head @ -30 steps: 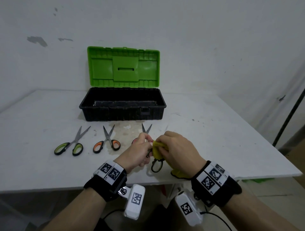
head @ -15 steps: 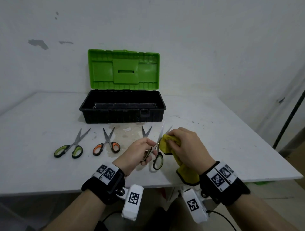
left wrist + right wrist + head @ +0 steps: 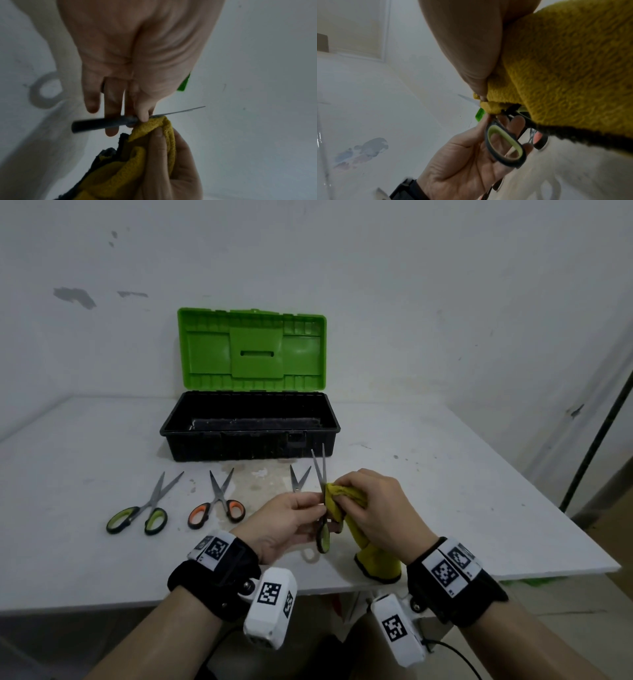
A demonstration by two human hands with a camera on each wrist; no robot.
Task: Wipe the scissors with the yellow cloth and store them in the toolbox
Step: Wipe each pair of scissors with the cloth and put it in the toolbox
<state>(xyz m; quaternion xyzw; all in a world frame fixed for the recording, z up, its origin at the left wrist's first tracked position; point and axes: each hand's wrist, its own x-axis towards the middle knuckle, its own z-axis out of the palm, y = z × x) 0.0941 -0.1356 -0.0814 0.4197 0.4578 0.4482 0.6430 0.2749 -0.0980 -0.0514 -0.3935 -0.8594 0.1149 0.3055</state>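
My left hand (image 3: 310, 508) pinches a pair of green-and-black-handled scissors (image 3: 323, 537) near the pivot. Their blades point up and away toward the toolbox. My right hand (image 3: 337, 499) grips the yellow cloth (image 3: 346, 496) and presses a fold of it against the base of the blades. The rest of the cloth hangs down to the table edge. In the left wrist view the fingertips (image 3: 143, 115) pinch the scissors (image 3: 102, 123) beside the cloth (image 3: 154, 134). In the right wrist view the cloth (image 3: 565, 67) covers the blades above the handle loop (image 3: 503, 146). The toolbox (image 3: 250, 453) stands open behind.
Lying on the table (image 3: 445, 491) are green-handled scissors (image 3: 144, 510), orange-handled scissors (image 3: 219, 501) and a third pair (image 3: 299, 479) half hidden behind my left hand. The green lid (image 3: 251, 347) stands upright against the wall. The table's front edge is just under my wrists.
The held scissors came out of the cloth and turned more upright toward the toolbox. The right hand slid the cloth back down the blades to their base.
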